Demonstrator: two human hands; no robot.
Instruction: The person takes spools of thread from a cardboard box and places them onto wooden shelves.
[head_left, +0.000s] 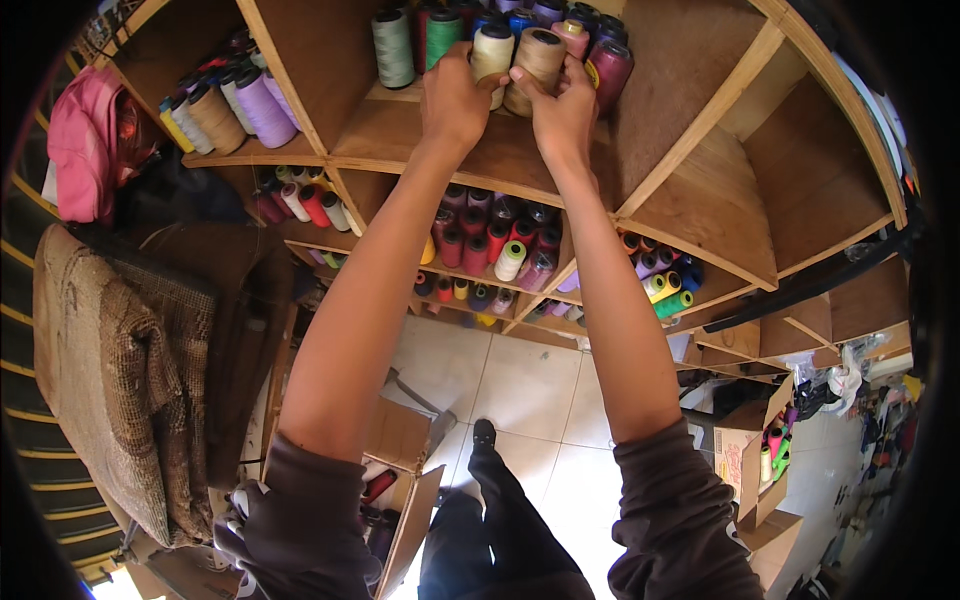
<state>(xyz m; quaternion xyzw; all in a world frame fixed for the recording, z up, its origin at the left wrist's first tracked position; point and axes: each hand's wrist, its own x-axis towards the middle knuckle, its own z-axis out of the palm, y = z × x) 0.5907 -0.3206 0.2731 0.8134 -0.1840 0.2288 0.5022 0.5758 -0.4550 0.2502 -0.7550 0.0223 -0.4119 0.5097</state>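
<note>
Item 1, hands. I see my left hand [455, 95] raised to the far wooden shelf compartment [500, 160], its fingers closed around a cream-coloured cone of thread [492, 52]. The cone stands upright at the front of the shelf, and the hand covers its lower half. My right hand [565, 115] is just beside it, fingers wrapped on a tan cone of thread [538, 55], which stands upright and touches the cream cone on its right side. Both cones sit above and slightly beyond the knuckles; the two hands almost meet between them.

Item 2, same compartment. A pale green spool [393, 48] stands to the left of the left hand, a darker green spool [443, 35] behind it. A maroon spool [610, 72] stands just right of the right hand, with blue and pink spools packed farther back.

Item 3, surroundings. Left compartment: lilac, tan and grey spools [235, 110] lying tilted in a row. Lower compartment: dark red and purple spools [490, 235] beneath my forearms. Lower right: orange, yellow and green spools [665, 285]. A pink garment [85, 140] hangs at far left. Near, on the tiled floor [530, 390], an open cardboard box [400, 440] by my legs, another box with bright spools [765, 450] to the right.
</note>
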